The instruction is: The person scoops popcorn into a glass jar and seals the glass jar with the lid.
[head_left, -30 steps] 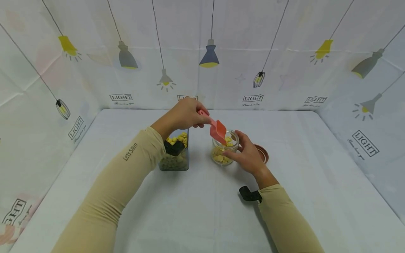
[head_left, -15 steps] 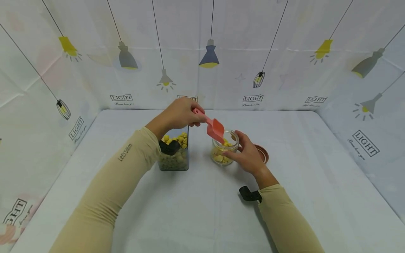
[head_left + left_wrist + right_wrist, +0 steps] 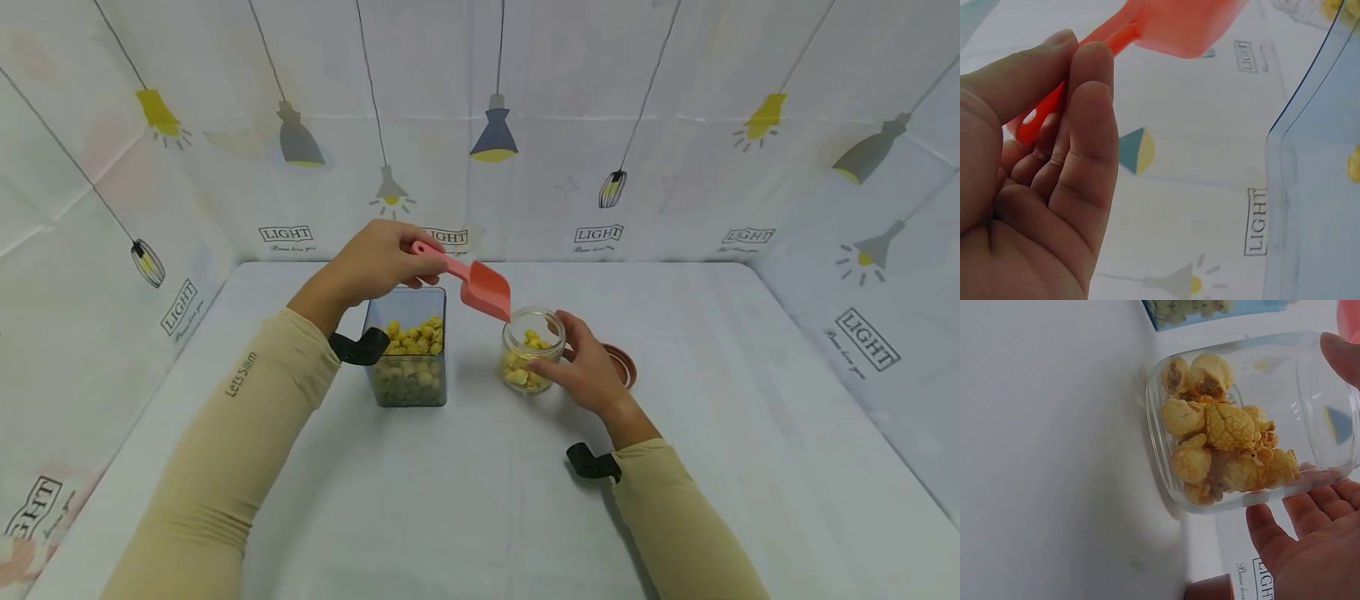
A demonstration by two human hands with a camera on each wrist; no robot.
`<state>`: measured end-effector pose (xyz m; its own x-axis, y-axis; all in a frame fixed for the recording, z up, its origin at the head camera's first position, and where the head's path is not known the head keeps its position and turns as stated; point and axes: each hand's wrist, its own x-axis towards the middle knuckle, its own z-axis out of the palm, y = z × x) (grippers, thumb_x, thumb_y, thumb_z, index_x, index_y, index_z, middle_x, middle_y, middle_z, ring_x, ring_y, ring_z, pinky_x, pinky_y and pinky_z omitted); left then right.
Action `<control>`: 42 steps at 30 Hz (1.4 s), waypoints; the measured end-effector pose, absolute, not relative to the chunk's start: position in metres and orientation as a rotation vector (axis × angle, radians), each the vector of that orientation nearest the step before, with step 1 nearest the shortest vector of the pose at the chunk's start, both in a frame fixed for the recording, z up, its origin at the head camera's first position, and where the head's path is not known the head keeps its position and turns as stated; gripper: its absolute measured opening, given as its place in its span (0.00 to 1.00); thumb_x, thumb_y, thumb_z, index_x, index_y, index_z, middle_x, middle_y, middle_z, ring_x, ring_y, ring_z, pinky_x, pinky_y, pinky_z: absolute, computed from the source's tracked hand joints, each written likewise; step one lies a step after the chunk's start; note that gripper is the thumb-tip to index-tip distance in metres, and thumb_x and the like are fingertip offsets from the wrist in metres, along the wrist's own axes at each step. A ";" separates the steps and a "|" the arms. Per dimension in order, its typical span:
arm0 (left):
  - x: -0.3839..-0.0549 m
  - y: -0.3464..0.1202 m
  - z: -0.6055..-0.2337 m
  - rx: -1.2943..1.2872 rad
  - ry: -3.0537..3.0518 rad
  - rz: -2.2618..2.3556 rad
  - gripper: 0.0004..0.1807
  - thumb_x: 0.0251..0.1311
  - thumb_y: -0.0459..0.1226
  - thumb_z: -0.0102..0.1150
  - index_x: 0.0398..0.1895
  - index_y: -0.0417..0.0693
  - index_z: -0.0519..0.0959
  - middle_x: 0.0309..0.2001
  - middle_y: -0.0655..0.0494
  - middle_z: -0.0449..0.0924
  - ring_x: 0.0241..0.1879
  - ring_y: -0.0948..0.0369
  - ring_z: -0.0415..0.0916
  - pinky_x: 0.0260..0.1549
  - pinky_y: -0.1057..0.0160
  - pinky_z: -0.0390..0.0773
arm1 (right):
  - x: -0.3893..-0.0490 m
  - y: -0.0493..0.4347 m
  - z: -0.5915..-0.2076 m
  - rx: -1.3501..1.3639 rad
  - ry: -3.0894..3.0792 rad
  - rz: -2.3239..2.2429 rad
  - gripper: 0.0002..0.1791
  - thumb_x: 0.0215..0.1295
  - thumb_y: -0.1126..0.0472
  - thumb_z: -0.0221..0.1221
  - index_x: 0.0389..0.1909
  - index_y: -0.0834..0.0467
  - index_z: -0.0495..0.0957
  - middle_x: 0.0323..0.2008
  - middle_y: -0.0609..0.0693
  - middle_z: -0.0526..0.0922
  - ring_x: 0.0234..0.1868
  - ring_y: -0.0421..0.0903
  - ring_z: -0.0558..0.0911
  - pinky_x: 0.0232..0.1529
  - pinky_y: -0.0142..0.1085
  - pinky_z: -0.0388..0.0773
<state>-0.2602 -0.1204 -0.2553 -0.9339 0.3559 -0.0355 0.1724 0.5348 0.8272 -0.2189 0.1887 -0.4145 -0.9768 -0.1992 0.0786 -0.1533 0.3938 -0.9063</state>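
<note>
My left hand pinches the handle of a pink scoop between thumb and fingers, above the table. The scoop's tip is just left of the mouth of a glass jar; its bowl looks bare in the head view. My right hand holds that jar from its right side, thumb at the front. Several pieces of yellow popcorn lie in the jar's lower part, seen closely in the right wrist view. Below my left hand stands a clear bluish bin, part filled with popcorn.
A round brown lid lies on the white table, right of the jar and partly behind my right hand. A patterned cloth wall with printed lamps rises at the back and sides. Each wrist carries a black mount.
The scoop, first tilted over the jar mouth, has moved left and away from it with my left hand, which now hangs above the bin. My right hand and the jar stay put.
</note>
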 end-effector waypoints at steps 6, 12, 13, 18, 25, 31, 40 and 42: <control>-0.252 -0.154 -0.247 0.384 2.635 1.351 0.15 0.69 0.39 0.60 0.55 0.43 0.79 0.41 0.47 0.85 0.41 0.53 0.82 0.47 0.56 0.80 | -0.218 0.188 -0.413 -0.335 2.600 -1.668 0.56 0.56 0.50 0.73 0.77 0.61 0.50 0.74 0.58 0.59 0.73 0.55 0.62 0.69 0.51 0.62; -0.244 -0.190 -0.244 0.321 2.678 1.321 0.19 0.69 0.45 0.62 0.55 0.42 0.78 0.41 0.47 0.85 0.42 0.53 0.81 0.48 0.55 0.77 | -0.218 0.188 -0.413 -0.341 2.598 -1.668 0.56 0.56 0.52 0.73 0.78 0.62 0.50 0.74 0.59 0.58 0.73 0.55 0.61 0.69 0.51 0.62; -0.243 -0.195 -0.244 0.314 2.678 1.319 0.20 0.68 0.45 0.62 0.55 0.42 0.78 0.41 0.47 0.85 0.42 0.53 0.81 0.48 0.56 0.78 | -0.218 0.188 -0.413 -0.339 2.597 -1.669 0.56 0.56 0.52 0.73 0.78 0.61 0.50 0.75 0.59 0.58 0.73 0.55 0.61 0.69 0.51 0.62; -0.239 -0.213 -0.247 0.302 2.681 1.265 0.19 0.70 0.43 0.60 0.56 0.39 0.78 0.41 0.48 0.85 0.41 0.53 0.81 0.45 0.60 0.79 | -0.218 0.188 -0.414 -0.347 2.599 -1.666 0.55 0.57 0.51 0.73 0.78 0.61 0.50 0.74 0.59 0.58 0.73 0.55 0.60 0.69 0.51 0.61; -0.240 -0.227 -0.245 0.364 2.646 1.174 0.17 0.69 0.38 0.61 0.54 0.35 0.78 0.38 0.46 0.82 0.39 0.51 0.80 0.44 0.60 0.81 | -0.218 0.188 -0.413 -0.348 2.604 -1.659 0.56 0.57 0.52 0.73 0.78 0.61 0.50 0.75 0.58 0.58 0.74 0.55 0.60 0.70 0.50 0.61; -0.244 -0.228 -0.243 0.371 2.656 1.064 0.17 0.68 0.38 0.62 0.53 0.34 0.78 0.37 0.46 0.83 0.38 0.52 0.81 0.45 0.57 0.82 | -0.218 0.188 -0.413 -0.342 2.603 -1.653 0.56 0.57 0.51 0.73 0.78 0.61 0.50 0.74 0.58 0.59 0.74 0.54 0.60 0.70 0.50 0.61; -0.246 -0.211 -0.244 0.339 2.739 0.901 0.18 0.66 0.44 0.64 0.50 0.39 0.81 0.35 0.50 0.85 0.38 0.53 0.82 0.43 0.52 0.78 | -0.218 0.188 -0.414 -0.336 2.604 -1.643 0.56 0.57 0.51 0.73 0.78 0.60 0.49 0.75 0.58 0.58 0.74 0.54 0.60 0.70 0.50 0.61; -0.246 -0.206 -0.246 0.333 2.763 0.862 0.17 0.66 0.44 0.64 0.48 0.40 0.82 0.34 0.51 0.85 0.38 0.52 0.81 0.40 0.53 0.76 | -0.218 0.188 -0.414 -0.337 2.601 -1.648 0.55 0.57 0.51 0.73 0.78 0.60 0.50 0.75 0.57 0.59 0.74 0.54 0.60 0.70 0.50 0.61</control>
<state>-0.2464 -0.2060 -0.2460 -0.9483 0.2811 -0.1475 0.1475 0.8015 0.5795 -0.2183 0.1878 -0.4137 -0.9754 -0.2059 0.0790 -0.1593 0.4105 -0.8978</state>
